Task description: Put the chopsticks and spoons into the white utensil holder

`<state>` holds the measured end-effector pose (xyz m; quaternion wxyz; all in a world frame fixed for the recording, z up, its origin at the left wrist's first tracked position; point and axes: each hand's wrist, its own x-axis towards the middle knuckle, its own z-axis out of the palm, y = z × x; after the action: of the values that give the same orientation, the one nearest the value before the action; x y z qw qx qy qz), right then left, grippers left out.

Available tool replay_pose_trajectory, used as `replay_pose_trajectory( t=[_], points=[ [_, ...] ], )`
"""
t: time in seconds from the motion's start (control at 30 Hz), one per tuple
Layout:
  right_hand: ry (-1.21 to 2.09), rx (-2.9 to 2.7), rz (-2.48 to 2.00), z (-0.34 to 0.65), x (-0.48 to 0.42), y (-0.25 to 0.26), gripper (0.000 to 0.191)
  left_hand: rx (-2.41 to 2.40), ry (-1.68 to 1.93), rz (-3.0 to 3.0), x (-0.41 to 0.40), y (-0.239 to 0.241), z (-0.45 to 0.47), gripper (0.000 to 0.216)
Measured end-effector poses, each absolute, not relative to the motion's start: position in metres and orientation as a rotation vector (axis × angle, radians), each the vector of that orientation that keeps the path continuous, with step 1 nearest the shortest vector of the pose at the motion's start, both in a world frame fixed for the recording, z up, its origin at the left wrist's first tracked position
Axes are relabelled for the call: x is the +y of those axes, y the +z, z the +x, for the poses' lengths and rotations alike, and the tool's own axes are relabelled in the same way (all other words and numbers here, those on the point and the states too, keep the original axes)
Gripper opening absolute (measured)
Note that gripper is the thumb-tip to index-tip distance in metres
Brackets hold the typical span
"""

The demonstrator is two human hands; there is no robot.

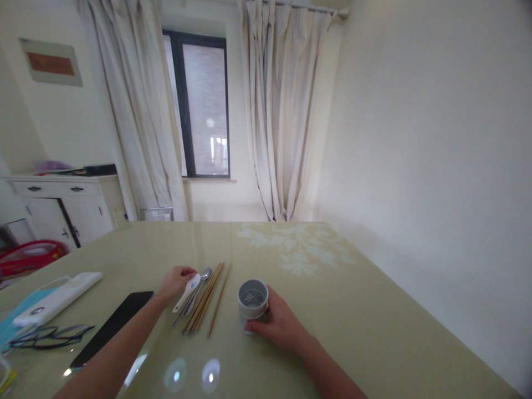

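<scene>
My right hand [279, 324] is wrapped round a small white cylindrical holder [251, 302] with holes in its bottom, standing upright on the glossy green table [357, 310]. My left hand [177, 284] is closed on a white ceramic spoon [187, 292], its handle pointing toward me. Just right of that spoon lie a metal spoon [199, 284] and several wooden chopsticks [205, 302], side by side on the table, with one chopstick [219, 302] a little apart.
A black phone [114, 327], dark-framed glasses [52, 334], a white flat device [58, 297] and a blue mask [19, 316] lie at the left. A white cabinet [66, 208] and a red object [29, 257] stand beyond the table's left edge. Curtains and a window are behind.
</scene>
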<state>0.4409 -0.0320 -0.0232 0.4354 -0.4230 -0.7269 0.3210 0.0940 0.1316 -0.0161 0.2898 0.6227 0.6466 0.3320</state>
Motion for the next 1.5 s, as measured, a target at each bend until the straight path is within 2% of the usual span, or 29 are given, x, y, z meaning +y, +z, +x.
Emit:
replay_pose_trajectory(
  t=[0.23, 0.4, 0.6, 0.77, 1.0, 1.2, 1.5],
  points=[
    [0.772, -1.813, -1.079, 0.440, -0.034, -0.024, 0.078, 1.823, 0.892, 1.769, 0.120, -0.006, 0.102, 0.019],
    [0.739, -1.813, -1.109, 0.440, -0.033, -0.026, 0.081, 1.808, 1.067, 1.925, 0.103, 0.011, 0.134, 0.032],
    [0.697, -1.799, -1.147, 0.441, -0.032, -0.026, 0.077, 1.337, 1.377, 1.971, 0.046, 0.035, 0.224, 0.044],
    [0.708, -1.750, -1.145, 0.443, -0.029, -0.026, 0.076, 1.017, 1.417, 1.954, 0.009, 0.007, 0.265, 0.058],
    [0.657, -1.785, -1.117, 0.446, -0.030, -0.026, 0.065, 0.943, 1.294, 1.944, 0.007, -0.024, 0.263, 0.090],
    [0.678, -1.780, -1.154, 0.447, -0.033, -0.020, 0.063, 1.082, 1.333, 2.012, 0.006, -0.023, 0.265, 0.081],
    [0.704, -1.759, -1.328, 0.450, -0.029, -0.026, 0.085, 1.198, 1.409, 2.025, 0.020, -0.031, 0.259, 0.076]
  ],
)
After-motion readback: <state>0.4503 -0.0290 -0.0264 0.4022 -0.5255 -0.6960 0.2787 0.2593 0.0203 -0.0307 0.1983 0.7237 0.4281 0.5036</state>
